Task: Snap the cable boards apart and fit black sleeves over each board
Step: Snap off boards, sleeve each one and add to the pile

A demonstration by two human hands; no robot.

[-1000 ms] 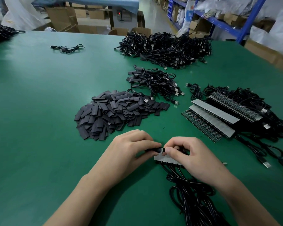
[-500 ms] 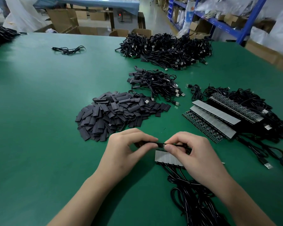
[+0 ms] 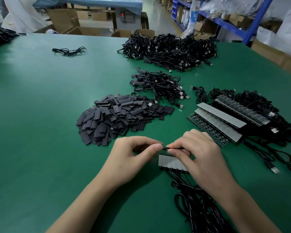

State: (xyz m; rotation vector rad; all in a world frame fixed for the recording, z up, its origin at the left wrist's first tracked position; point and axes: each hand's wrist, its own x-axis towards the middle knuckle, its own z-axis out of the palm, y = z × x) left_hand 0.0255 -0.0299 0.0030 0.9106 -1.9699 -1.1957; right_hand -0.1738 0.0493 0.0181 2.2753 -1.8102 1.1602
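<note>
My left hand (image 3: pixel 133 157) and my right hand (image 3: pixel 196 153) meet near the table's front. My left hand holds a black sleeve (image 3: pixel 142 149) between thumb and fingers. My right hand pinches a thin cable board (image 3: pixel 166 148), seen edge-on, whose tip points at the sleeve's mouth. Under my right hand lies a grey strip of joined boards (image 3: pixel 171 163) with black cables (image 3: pixel 196 204) trailing toward me. A heap of loose black sleeves (image 3: pixel 121 116) lies just beyond my left hand.
Stacked board strips with cables (image 3: pixel 225 118) lie to the right. A small bunch of sleeved cables (image 3: pixel 160 84) and a large cable pile (image 3: pixel 171 49) sit farther back. One stray cable (image 3: pixel 69 51) lies at the far left. All rest on a green table (image 3: pixel 40 115).
Both hands have lifted off the grey strip and moved slightly away from me. The single board is now separated from the strip and held against the sleeve.
</note>
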